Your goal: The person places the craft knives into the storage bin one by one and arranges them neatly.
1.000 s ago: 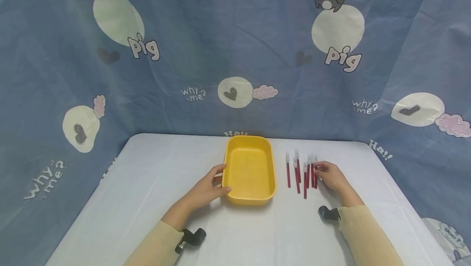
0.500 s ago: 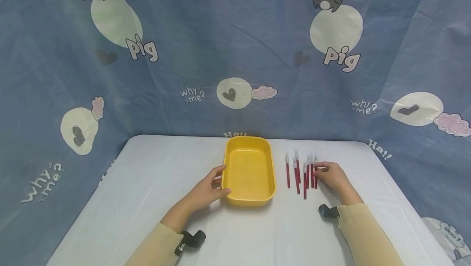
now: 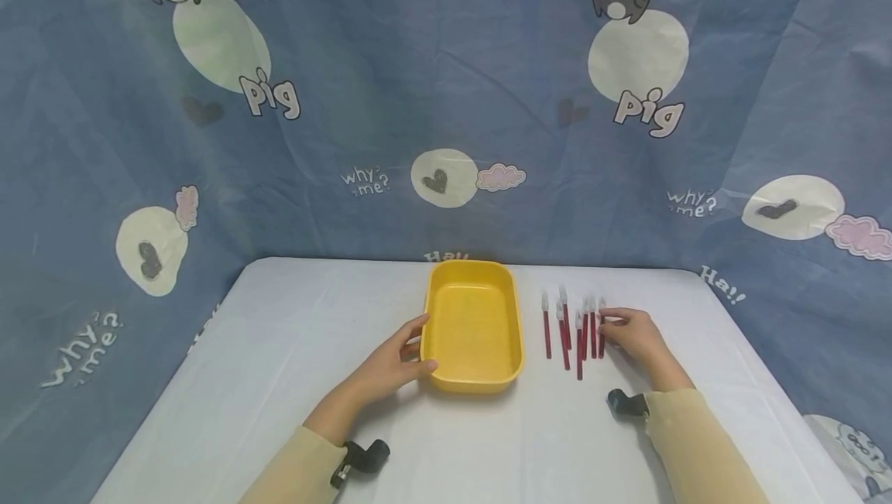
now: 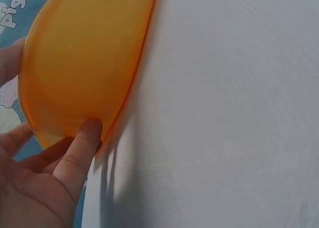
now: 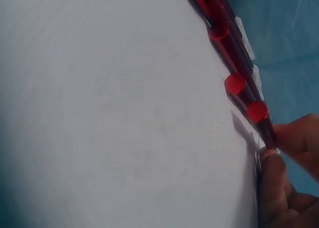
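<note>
A yellow rectangular tray (image 3: pixel 474 384) lies on the white table, its long side pointing away from me. My left hand (image 3: pixel 390 363) grips the tray's left side, thumb at the rim and fingers against the outer wall, as the left wrist view shows. To the right of the tray several slim red pens (image 3: pixel 547 334) with clear caps lie roughly side by side. My right hand (image 3: pixel 632 334) pinches the rightmost red pen (image 3: pixel 602 345) between thumb and finger; the fingers partly cover it. Round red pen ends (image 5: pixel 235 83) show in the right wrist view.
The white table (image 3: pixel 488 450) ends at a blue printed cloth (image 3: pixel 446 101) hung behind and along the sides. Black wrist cameras (image 3: pixel 368 455) stick out from both sleeves.
My right hand and the rightmost pen have shifted slightly right, leaving a wider gap to the neighbouring pen. My left hand stays on the tray.
</note>
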The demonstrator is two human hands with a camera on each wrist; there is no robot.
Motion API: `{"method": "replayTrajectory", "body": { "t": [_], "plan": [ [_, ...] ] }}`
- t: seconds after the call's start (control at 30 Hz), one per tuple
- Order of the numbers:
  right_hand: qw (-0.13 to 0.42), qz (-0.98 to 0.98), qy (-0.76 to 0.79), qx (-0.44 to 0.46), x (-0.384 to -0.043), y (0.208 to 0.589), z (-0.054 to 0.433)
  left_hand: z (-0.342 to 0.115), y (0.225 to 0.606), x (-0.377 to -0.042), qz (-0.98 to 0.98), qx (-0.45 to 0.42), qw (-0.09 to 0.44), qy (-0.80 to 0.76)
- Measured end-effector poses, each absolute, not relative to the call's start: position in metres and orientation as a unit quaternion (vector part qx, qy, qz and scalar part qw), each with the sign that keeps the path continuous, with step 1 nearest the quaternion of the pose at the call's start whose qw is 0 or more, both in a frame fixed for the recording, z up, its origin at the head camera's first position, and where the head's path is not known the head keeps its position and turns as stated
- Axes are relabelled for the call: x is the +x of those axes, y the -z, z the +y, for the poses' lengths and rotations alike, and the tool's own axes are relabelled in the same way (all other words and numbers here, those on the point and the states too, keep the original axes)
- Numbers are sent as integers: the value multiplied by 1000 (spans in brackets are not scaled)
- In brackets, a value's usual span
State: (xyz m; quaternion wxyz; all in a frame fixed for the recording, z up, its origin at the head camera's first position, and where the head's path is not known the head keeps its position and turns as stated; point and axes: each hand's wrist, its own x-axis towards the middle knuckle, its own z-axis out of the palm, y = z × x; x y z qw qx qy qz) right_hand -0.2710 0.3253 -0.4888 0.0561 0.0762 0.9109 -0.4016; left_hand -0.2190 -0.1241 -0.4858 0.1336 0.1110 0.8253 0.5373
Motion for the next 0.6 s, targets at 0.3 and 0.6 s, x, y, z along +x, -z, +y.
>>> {"method": "replayTrajectory", "body": {
  "t": [0.3,0.6],
  "plan": [
    [53,889,447,87,-264,487,326,-127,489,-220,814,125,138,-551],
    [39,872,480,84,-250,466,321,-127,488,-219,820,115,140,-543]
  ]
}}
